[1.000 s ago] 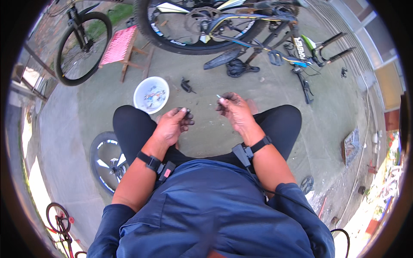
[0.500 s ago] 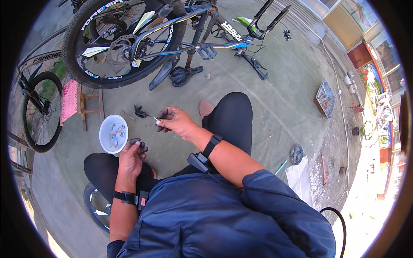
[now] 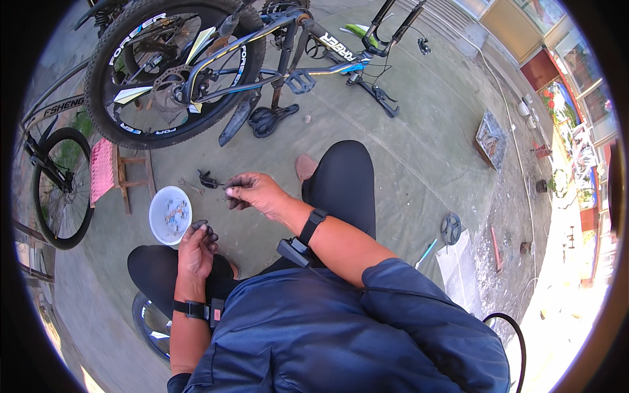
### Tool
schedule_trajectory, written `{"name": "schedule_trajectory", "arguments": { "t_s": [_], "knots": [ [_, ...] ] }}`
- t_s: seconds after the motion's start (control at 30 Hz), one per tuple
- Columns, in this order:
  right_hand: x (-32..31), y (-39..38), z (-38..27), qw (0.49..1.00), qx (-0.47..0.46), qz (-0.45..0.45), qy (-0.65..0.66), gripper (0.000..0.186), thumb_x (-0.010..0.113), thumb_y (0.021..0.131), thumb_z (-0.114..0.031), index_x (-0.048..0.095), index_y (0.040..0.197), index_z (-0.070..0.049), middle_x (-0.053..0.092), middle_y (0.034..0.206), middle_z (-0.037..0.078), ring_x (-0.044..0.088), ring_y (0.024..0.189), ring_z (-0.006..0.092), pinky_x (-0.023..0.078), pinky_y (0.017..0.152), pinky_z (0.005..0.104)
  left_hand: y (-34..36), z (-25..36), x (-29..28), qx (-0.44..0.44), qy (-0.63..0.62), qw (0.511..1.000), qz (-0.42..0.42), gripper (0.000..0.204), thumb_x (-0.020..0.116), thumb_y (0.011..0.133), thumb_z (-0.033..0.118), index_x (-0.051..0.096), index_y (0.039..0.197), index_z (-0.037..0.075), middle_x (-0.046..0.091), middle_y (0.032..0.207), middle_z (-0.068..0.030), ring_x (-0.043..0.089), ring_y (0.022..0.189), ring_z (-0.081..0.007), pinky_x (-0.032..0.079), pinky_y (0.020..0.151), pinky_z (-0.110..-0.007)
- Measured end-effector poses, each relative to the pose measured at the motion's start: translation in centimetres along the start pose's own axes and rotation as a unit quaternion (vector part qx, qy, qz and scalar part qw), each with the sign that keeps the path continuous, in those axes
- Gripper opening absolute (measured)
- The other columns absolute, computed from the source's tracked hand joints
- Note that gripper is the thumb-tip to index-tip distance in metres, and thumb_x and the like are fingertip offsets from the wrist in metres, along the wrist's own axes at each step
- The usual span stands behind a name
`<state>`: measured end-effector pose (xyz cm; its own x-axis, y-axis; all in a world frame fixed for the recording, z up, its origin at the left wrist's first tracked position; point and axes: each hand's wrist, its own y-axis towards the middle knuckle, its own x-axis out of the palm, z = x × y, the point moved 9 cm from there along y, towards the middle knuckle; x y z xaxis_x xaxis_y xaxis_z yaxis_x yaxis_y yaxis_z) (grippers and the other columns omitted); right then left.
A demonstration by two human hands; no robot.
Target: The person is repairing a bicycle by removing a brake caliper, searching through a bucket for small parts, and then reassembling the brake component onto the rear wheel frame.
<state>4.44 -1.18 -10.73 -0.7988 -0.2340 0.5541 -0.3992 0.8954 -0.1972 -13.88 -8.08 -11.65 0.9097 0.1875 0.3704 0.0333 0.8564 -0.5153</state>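
My left hand [image 3: 198,243] is closed, fingertips pinched on a small dark piece I cannot make out, just below a white bowl [image 3: 162,215] holding small parts. My right hand [image 3: 244,193] is pinched at thumb and forefinger, near a small black bike component [image 3: 207,180] lying on the ground; what it grips is too small to name. A slim metal tool [image 3: 192,187] lies left of that component. Above both hands, a black, blue and yellow bicycle frame [image 3: 262,31] carries a large wheel [image 3: 105,98] and stands by a black saddle [image 3: 272,121].
A pink-seated wooden stool [image 3: 103,167] and another bicycle's wheel [image 3: 62,232] are at left. A front fork [image 3: 380,33] and handlebar part [image 3: 372,92] are upper right. A tray [image 3: 488,141], chainring [image 3: 451,229], blue rod [image 3: 426,254] and red-handled tool [image 3: 496,249] are at right.
My view has swung rightward, shifting the scene left. My right hand has moved toward the black component, its fingers drawn together. My left hand stays pinched near the bowl.
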Motion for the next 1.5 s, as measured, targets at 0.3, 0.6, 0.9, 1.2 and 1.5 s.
{"name": "schedule_trajectory", "arguments": {
  "t_s": [0.3,0.6,0.9,1.2,1.5],
  "knots": [
    [0.2,0.1,0.5,1.0,0.01,-0.008,0.005,0.024,0.063,0.089,-0.011,0.059,0.11,-0.001,0.066,0.094,0.008,0.067,0.079,0.0174,0.052,0.065,0.0253,0.1,0.0,-0.3,-0.003,0.002,1.0,0.0,0.016,0.058,0.089,0.01,0.057,0.105,0.006,0.062,0.083,-0.0026,0.061,0.073,-0.0158,0.043,0.056,-0.025],
    [0.4,0.0,0.4,1.0,0.012,-0.015,-0.006,0.025,0.062,0.088,-0.009,0.059,0.111,0.0,0.066,0.095,0.009,0.067,0.08,0.0175,0.052,0.066,0.0253,0.3,0.0,-0.3,0.001,-0.006,1.0,-0.006,0.012,0.057,0.091,0.012,0.059,0.102,0.007,0.063,0.084,-0.0035,0.061,0.072,-0.0157,0.043,0.055,-0.025],
    [0.2,-0.1,0.5,1.0,0.013,-0.012,0.01,0.022,0.061,0.088,-0.01,0.059,0.108,-0.001,0.066,0.091,0.008,0.067,0.078,0.0184,0.052,0.066,0.027,0.2,-0.1,-0.3,-0.003,-0.009,1.0,0.0,0.011,0.055,0.093,0.014,0.059,0.101,0.008,0.063,0.083,-0.0033,0.061,0.071,-0.0157,0.042,0.054,-0.025],
    [0.0,-0.1,0.8,0.999,0.037,0.008,0.017,0.017,0.062,0.089,-0.013,0.059,0.103,-0.003,0.066,0.091,0.007,0.067,0.077,0.0179,0.052,0.066,0.0271,-0.1,-0.2,-0.4,-0.003,-0.005,1.0,0.008,0.009,0.056,0.093,0.015,0.059,0.098,0.009,0.063,0.083,-0.0033,0.061,0.07,-0.0153,0.042,0.054,-0.025],
    [0.8,0.7,1.0,0.998,0.033,0.033,0.033,0.023,0.064,0.085,-0.007,0.053,0.105,-0.004,0.064,0.09,0.006,0.066,0.078,0.0168,0.05,0.063,0.0246,-1.6,0.8,-1.4,-0.011,0.001,1.0,0.015,0.011,0.057,0.093,0.018,0.056,0.099,0.009,0.063,0.086,-0.0032,0.061,0.073,-0.0145,0.041,0.058,-0.025]
  ]
}}
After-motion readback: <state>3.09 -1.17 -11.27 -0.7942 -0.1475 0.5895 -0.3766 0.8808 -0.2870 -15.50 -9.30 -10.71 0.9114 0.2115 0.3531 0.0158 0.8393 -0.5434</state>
